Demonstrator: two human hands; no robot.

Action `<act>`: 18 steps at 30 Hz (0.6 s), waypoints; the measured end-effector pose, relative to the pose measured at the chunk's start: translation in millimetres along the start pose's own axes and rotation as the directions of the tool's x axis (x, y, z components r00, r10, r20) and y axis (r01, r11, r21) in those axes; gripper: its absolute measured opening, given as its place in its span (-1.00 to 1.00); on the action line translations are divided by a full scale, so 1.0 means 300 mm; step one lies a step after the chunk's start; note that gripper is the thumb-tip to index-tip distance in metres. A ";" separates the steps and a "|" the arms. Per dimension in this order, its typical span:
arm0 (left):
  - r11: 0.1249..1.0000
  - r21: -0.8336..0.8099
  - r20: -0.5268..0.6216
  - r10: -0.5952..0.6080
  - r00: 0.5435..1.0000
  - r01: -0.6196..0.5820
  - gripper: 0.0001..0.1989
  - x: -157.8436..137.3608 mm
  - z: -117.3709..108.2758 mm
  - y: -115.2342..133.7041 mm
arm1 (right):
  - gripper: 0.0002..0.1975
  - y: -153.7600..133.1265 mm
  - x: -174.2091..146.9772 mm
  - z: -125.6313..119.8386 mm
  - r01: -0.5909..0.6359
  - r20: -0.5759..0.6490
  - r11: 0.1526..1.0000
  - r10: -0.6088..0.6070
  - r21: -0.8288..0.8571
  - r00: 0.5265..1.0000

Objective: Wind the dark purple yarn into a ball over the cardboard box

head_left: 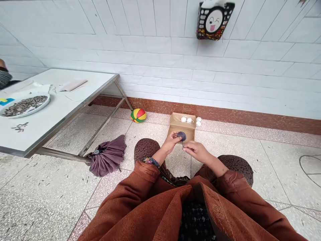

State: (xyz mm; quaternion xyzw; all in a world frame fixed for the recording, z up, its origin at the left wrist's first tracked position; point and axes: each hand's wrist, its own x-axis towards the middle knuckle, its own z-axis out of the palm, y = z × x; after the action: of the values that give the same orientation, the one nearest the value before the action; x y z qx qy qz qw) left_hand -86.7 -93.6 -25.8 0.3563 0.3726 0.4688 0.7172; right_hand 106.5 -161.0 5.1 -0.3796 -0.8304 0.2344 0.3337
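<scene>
A small dark grey-blue ball of yarn [181, 136] is held in my left hand [171, 141], its fingers closed around the near side. A dark strand [183, 144] runs down from the ball to my right hand [197, 150], whose thumb and fingertips pinch it. Just beyond the hands, an open cardboard box [173, 129] stands on the floor. White yarn balls [187, 119] lie at its far side, and white round pieces [198, 121] sit outside its right edge.
A white table [62, 97] at left bears a plate of sunflower seeds [42, 106]. A purple folded umbrella [107, 155] and a colourful ball [138, 115] are on the floor. A black basket [202, 31] hangs on the wall. A thin metal ring frame [303, 169] stands at right.
</scene>
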 end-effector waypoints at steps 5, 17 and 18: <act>0.966 0.256 0.245 -0.033 0.969 -0.032 -0.42 0.063 0.019 0.070 | -0.64 0.123 0.211 -0.170 -0.009 -0.091 0.999 0.005 -0.038 0.996; 0.999 -0.031 0.066 0.013 0.998 -0.011 -0.50 0.227 -0.022 0.191 | -0.55 0.265 0.277 -0.023 -0.045 0.042 0.999 0.045 0.006 0.998; 1.000 -0.006 0.041 0.000 0.999 0.000 -0.52 0.242 -0.032 0.195 | -0.56 0.252 0.282 -0.024 -0.004 0.082 1.000 0.004 0.006 0.997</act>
State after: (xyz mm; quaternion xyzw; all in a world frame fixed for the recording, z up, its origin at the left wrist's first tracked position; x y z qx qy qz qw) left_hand -98.2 -6.0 5.5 0.3636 0.3563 0.4627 0.7258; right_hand 106.3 -48.0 -7.0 -0.3705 -0.8419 0.2529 0.3000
